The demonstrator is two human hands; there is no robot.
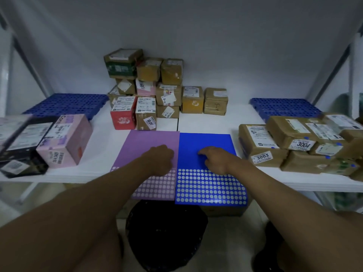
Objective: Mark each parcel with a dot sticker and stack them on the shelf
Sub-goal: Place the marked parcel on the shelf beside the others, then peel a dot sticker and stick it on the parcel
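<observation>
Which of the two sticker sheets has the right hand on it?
The blue sticker sheet, the right-hand one of the pair. The right hand rests on it, while the left hand is on the purple sticker sheet beside it.

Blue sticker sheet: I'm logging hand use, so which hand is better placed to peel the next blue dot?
The right hand, probably. It rests on the blue sticker sheet with fingertips at the unpeeled area, while the left hand rests on the purple sheet.

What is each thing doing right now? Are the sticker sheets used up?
Purple sticker sheet: flat, near rows peeled.
Blue sticker sheet: flat, near rows peeled.
Left hand: fingers curled, resting on purple sheet.
Right hand: fingertips touching blue sheet.
Parcel 3003: stacked, blue dot.
</observation>
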